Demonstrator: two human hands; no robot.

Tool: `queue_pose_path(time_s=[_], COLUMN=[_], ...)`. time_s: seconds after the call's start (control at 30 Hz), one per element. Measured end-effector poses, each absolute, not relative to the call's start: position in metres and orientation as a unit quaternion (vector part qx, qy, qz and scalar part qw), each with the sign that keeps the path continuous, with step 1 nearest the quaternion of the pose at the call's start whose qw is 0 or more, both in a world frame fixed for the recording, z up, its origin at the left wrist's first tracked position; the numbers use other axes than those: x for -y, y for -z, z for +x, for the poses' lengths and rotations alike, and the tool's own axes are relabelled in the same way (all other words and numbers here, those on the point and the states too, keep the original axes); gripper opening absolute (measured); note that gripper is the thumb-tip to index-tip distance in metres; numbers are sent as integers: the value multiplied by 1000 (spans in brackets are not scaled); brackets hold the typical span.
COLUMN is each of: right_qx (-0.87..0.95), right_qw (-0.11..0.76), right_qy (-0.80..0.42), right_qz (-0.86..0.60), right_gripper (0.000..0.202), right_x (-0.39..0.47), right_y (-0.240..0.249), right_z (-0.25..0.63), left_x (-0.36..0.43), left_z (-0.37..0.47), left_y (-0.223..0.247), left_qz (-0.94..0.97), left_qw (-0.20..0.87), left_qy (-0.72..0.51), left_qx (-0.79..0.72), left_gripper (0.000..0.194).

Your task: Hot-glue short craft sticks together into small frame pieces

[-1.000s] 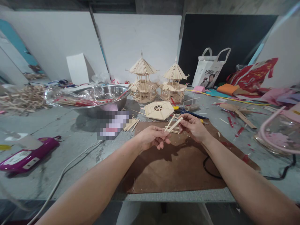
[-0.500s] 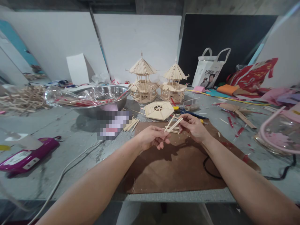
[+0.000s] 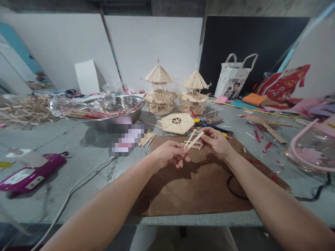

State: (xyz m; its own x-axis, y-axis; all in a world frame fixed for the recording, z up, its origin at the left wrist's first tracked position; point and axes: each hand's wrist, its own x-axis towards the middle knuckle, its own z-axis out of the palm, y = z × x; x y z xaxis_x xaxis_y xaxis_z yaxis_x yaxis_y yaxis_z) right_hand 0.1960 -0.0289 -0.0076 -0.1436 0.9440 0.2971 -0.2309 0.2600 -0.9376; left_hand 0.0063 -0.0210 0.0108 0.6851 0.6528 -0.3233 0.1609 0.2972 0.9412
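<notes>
So the left hand (image 3: 174,153) has a few thin wooden sticks (image 3: 194,140) pinched between thumb and fingers, and the right hand (image 3: 216,141) pinches their far ends, all just above the back edge of the brown mat (image 3: 193,195). One stick splays off at an angle, so a loose left grip could let it slip out. Squeeze too hard from both ends and I'd guess they'd snap. Loose sticks lie right below, easy to knock. Just behind, nearer the bench's (image 3: 104,174) back edge, sits the flat hexagonal panel (image 3: 183,128); a careless knuckle could shove it toward the two stick pagodas (image 3: 159,87).
</notes>
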Motion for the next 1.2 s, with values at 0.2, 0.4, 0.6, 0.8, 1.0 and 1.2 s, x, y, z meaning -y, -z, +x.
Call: queue_pose_path(time_s=[0.2,0.4,0.6,0.8,1.0,1.2], right_qx=[545,544,540,545,549,556], right_qw=[562,547,545,542,540,535], right_qy=[-522,-524,-520,-512,-504,-496], right_qz=[-338,-361,-375,-383,-392,-398], right_gripper=[16,19,21,21,22,20], right_x=[30,33,33,32,32,32], right_y=[7,4,4,6,6,7], right_z=[195,193,190,189,188,186], left_x=[24,25,24,25,26,30], left_z=[8,9,11,12,12,12], left_y=[-10,-9,-7,-7,-9,-13], left_qz=[614,647,697,721,778,862], left_qw=[680,646,587,547,443,249], left_qy=[-152,-147,-135,-122,-88,-68], left_qx=[-372,-377,-390,-408,-436,-437], left_gripper=[29,34,36,35,36,31])
